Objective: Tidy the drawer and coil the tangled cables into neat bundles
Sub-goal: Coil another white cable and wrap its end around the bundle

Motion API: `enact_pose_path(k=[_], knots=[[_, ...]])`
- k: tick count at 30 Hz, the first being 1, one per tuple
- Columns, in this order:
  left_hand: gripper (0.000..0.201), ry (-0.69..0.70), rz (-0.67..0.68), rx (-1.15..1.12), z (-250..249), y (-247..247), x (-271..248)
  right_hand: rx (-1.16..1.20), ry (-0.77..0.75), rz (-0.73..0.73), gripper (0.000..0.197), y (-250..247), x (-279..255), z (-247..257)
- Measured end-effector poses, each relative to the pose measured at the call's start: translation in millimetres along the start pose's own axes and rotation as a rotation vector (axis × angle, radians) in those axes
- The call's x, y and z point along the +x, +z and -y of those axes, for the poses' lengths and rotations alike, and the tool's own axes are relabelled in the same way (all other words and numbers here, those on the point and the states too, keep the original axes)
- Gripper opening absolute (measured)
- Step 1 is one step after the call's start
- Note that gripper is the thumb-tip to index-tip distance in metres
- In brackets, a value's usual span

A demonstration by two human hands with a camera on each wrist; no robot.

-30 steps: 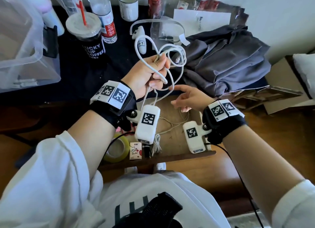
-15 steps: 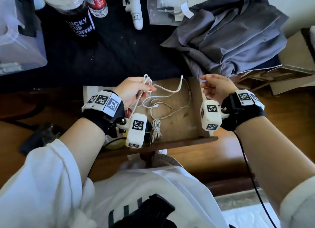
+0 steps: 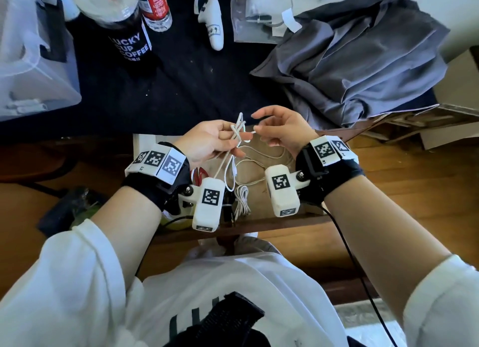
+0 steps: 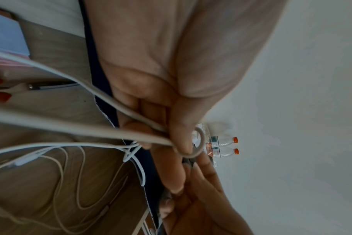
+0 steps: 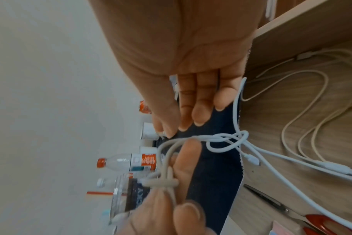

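Observation:
A tangle of white cables (image 3: 239, 135) hangs over the open wooden drawer (image 3: 259, 223). My left hand (image 3: 232, 139) pinches the tangle between thumb and fingers, and its strands trail down into the drawer. In the left wrist view the left hand (image 4: 177, 143) clamps two thick strands and a small loop (image 4: 199, 143). My right hand (image 3: 259, 130) meets it from the right, thumb and forefinger pinching a loop of the same cable. The right wrist view has the right hand (image 5: 169, 132) at the cable beside a loose knot (image 5: 229, 141). More beige cable (image 5: 311, 98) lies loose on the drawer floor.
A coiled white bundle (image 3: 242, 199) and red-handled scissors (image 3: 198, 177) lie in the drawer. On the dark desk behind stand a coffee cup (image 3: 124, 27), a water bottle (image 3: 155, 7), a white controller (image 3: 213, 25), a grey cloth (image 3: 350, 56) and a clear plastic box (image 3: 31, 61).
My left hand has come down from above the desk to just over the drawer with the cables. My right hand moved from the drawer's right side to the tangle and took hold of a loop.

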State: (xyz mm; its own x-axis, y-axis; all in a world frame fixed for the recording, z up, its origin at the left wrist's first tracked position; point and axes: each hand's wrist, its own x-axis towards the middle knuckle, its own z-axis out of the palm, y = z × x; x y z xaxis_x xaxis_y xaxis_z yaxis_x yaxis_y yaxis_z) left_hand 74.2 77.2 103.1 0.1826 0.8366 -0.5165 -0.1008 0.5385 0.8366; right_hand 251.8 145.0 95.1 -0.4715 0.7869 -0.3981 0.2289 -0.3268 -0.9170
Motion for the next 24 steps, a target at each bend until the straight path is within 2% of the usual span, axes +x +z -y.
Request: enact_pose_path(k=[5, 8, 10, 12, 15, 20, 24], knots=[[0.017, 0.048, -0.005, -0.036, -8.6, -1.7, -3.8, -0.29, -0.088, 0.036, 0.037, 5.3, 8.7, 6.7], [0.015, 0.06, -0.027, -0.063, -11.7, -8.2, -1.7, -0.368, -0.107, 0.058, 0.014, 4.8, 12.5, 9.0], [0.019, 0.08, -0.059, -0.043, -12.1, -13.4, -0.4, -0.283, -0.094, 0.057, 0.004, 2.0, 14.7, 11.9], [0.026, 0.106, -0.072, -0.013, -12.2, -19.3, -1.4, -0.233, -0.103, -0.015, 0.016, -3.2, 18.6, 15.2], [0.036, 0.076, -0.068, -0.017, -13.6, -29.2, -4.8, -0.217, -0.127, -0.11, 0.018, -12.1, 20.8, 22.2], [0.019, 0.034, -0.106, -0.059, -15.6, -37.1, -4.0, -0.086, -0.08, -0.147, 0.02, -22.5, 21.5, 26.6], [0.017, 0.039, -0.16, -0.035, -14.4, -41.8, -5.3, -0.012, -0.044, -0.156, 0.019, -27.6, 16.4, 29.3]])
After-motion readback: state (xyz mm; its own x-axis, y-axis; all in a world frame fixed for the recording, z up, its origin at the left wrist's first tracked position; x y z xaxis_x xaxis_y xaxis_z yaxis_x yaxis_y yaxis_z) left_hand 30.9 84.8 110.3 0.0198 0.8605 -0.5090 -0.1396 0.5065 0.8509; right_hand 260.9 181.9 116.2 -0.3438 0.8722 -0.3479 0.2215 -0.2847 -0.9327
